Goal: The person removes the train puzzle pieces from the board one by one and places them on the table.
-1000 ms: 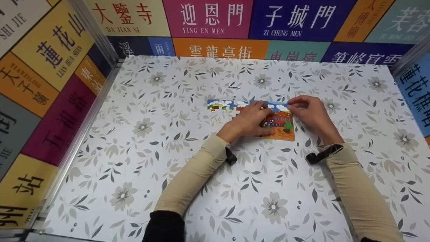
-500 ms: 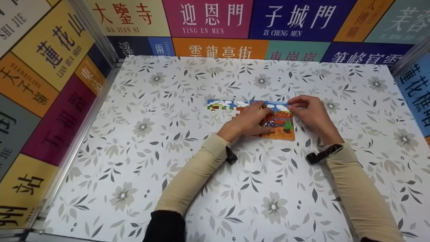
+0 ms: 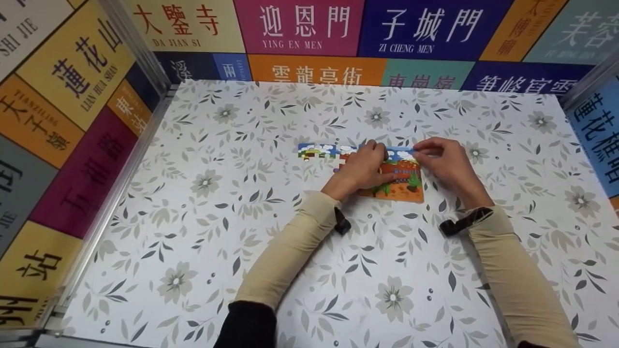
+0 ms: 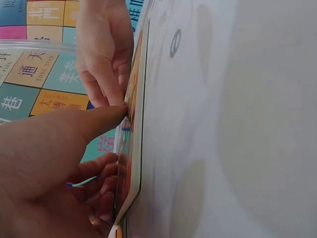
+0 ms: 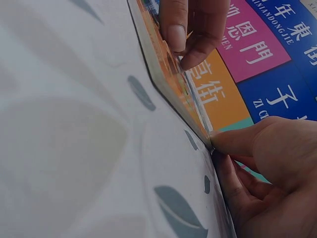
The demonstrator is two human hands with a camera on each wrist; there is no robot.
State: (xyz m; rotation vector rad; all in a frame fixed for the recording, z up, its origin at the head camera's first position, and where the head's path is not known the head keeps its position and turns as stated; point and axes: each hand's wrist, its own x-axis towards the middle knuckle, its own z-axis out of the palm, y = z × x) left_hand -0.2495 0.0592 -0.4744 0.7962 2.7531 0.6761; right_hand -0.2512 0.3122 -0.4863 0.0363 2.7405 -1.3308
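Orange-and-blue flat jigsaw [image 3: 399, 190]: on white, grey-floral tbl [image 3: 290, 290]
L hand [image 3: 361, 169]: fingers relaxed, resting atop jigsaw
R hand [image 3: 447, 160]: thumb + finger pinch its far R cnr

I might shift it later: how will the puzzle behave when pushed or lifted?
The puzzle would likely slide rather than tip, lying flat and thin. Its straight, board-like edge suggests stiffness. The jagged strip at its left might separate if lifted.
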